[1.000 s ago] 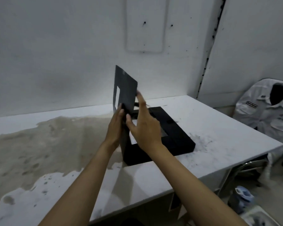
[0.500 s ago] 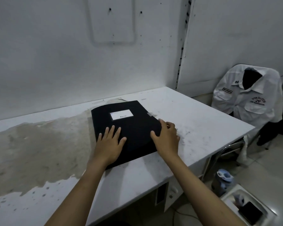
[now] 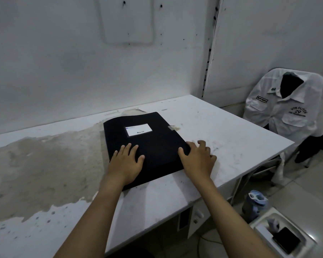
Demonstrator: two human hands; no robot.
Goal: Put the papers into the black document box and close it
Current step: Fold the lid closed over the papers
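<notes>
Where the lid stood raised a second ago, the black document box [image 3: 153, 146] now lies shut on the table [image 3: 222, 131], so closing looks done. No papers show. The left hand [image 3: 126, 162] presses flat and open on the lid; the right hand [image 3: 198, 159] rests spread, grasping nothing, at its right edge.

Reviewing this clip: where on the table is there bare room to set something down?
Free: the white table right of the black document box, and the stained stretch to its left up to the wall. Crowded: the box's near edge, under the left hand and right hand.
</notes>
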